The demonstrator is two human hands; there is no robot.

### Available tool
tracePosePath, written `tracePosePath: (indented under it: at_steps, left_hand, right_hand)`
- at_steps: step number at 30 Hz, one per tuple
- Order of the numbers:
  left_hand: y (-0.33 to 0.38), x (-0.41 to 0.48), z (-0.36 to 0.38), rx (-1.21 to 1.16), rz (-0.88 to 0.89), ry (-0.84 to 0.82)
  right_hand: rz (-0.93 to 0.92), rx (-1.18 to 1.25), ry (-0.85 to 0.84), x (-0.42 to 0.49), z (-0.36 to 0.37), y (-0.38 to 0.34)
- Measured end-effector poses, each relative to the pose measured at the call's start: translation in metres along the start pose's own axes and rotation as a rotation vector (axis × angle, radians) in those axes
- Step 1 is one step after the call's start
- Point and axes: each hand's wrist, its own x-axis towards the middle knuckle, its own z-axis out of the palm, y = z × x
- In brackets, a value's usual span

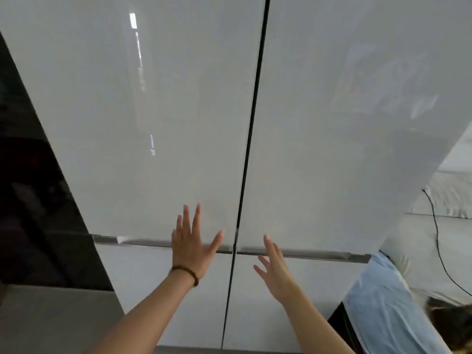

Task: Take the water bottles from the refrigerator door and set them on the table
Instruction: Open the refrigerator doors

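A glossy white refrigerator fills the view, its left upper door (158, 118) and right upper door (344, 129) both closed with a dark seam between them. My left hand (190, 245), with a bead bracelet on the wrist, is flat with fingers spread over the lower edge of the left door. My right hand (274, 267) is open, fingers apart, at the handle groove (319, 254) under the right door. Neither hand holds anything. No water bottles or table are visible; the fridge's inside is hidden.
Two lower doors (293, 302) sit below the groove. A dark panel (33, 200) stands to the left, with a grey surface (51, 320) beneath it. To the right are a light blue cloth (388, 307), a black cable (436, 238) and a pale wall.
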Motion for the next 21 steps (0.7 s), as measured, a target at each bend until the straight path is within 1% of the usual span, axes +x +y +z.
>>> tracePosePath:
  at_steps: [3, 7, 9, 11, 21]
  left_hand:
    - [0.003, 0.023, 0.015, 0.114, 0.019, 0.023]
    - [0.003, 0.040, 0.033, 0.132, -0.007, 0.008]
    - [0.007, 0.044, 0.041, 0.109, -0.028, 0.019]
    - [0.012, 0.047, 0.046, 0.097, -0.059, 0.015]
    - [0.022, 0.046, 0.041, 0.165, -0.101, -0.042]
  right_hand:
    - [0.036, -0.022, -0.026, 0.031, 0.012, 0.004]
    - [0.136, 0.055, 0.001, 0.062, 0.016, 0.007]
    - [0.154, 0.068, -0.012, 0.073, 0.016, 0.006]
    - [0.171, 0.102, 0.008, 0.080, 0.018, 0.005]
    - [0.166, 0.167, 0.110, 0.084, 0.024, 0.018]
